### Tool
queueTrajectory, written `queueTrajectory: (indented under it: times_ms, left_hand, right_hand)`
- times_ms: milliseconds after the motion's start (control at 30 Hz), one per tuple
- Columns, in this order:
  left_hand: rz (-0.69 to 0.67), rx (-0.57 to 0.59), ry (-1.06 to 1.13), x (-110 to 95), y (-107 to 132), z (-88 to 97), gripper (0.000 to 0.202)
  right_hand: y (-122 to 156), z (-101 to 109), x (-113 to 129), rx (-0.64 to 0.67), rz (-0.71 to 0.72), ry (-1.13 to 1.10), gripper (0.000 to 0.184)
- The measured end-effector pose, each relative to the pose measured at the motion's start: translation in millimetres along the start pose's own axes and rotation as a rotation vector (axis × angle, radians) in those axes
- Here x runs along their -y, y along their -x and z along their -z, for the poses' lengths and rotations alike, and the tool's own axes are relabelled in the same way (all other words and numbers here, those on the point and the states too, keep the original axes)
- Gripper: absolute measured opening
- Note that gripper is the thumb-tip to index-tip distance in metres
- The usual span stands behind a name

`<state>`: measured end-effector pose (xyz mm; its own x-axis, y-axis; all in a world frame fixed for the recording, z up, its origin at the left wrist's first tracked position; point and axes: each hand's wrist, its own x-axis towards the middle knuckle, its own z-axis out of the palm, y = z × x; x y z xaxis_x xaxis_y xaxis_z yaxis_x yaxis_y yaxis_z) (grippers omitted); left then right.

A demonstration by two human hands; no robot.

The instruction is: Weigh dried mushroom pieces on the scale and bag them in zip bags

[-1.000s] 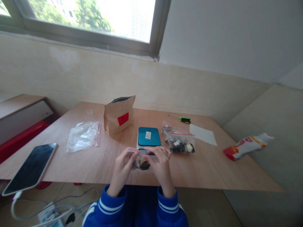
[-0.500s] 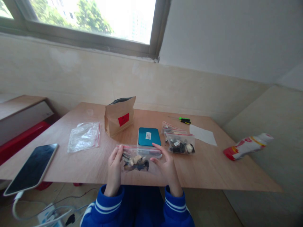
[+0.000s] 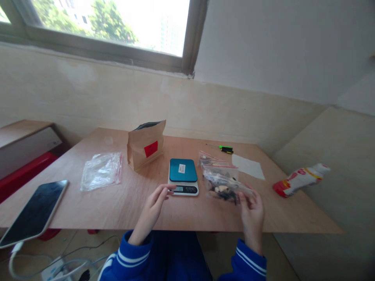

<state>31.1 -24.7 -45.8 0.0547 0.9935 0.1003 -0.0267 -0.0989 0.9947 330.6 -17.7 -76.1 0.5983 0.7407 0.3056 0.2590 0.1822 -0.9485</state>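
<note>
My right hand (image 3: 252, 203) pinches the right end of a clear zip bag (image 3: 222, 190) with dark and pale dried pieces inside. That bag overlaps the front of several other filled zip bags (image 3: 218, 168) lying on the table, and partly hides them. My left hand (image 3: 156, 199) holds nothing; its fingers are apart and reach the front left corner of a small digital scale (image 3: 191, 190). On the scale's blue-green platform (image 3: 183, 176) there is only a white label. I cannot read the display.
A brown paper pouch (image 3: 145, 150) with a red label stands behind the scale. Flat clear bags (image 3: 102, 170) and a phone (image 3: 36, 208) on a cable lie left. Screwdrivers (image 3: 225, 149), white paper (image 3: 248, 166) and a tilted bottle (image 3: 300, 180) are on the right.
The filled bag has moved from in front of the scale to the right, carried by my right hand. My left hand has let go of it. The scale's display now shows.
</note>
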Motion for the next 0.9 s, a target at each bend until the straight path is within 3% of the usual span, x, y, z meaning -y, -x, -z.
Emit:
queueTrajectory:
  times_ms: [100,233,367,533,700,800,900]
  left_hand:
    - [-0.012,0.031,-0.079,2,0,5.5,0.039]
    - [-0.048,0.055,-0.105,2,1,4.4,0.038]
    - [-0.044,0.064,-0.121,1,0,8.0,0.039]
    - [0.001,-0.003,-0.156,0,-1,24.1,0.038]
    - [-0.033,-0.084,-0.196,-7,-1,39.9,0.037]
    - [-0.167,-0.225,-0.289,-23,-12,51.6,0.033]
    - [-0.386,-0.477,-0.454,-52,-44,68.0,0.03]
  right_hand:
    - [-25,17,-16,-0.028,0.114,0.283,0.066]
    - [-38,15,-21,-0.116,0.301,0.742,0.077]
    - [-14,1,-30,-0.14,0.397,0.759,0.076]
    - [21,-34,-38,-0.015,0.26,0.817,0.074]
    - [27,-75,-16,-0.079,0.02,1.001,0.07]
    - [27,-81,-6,-0.08,0.011,0.991,0.071]
    - [31,-74,-4,-0.096,0.017,0.929,0.074]
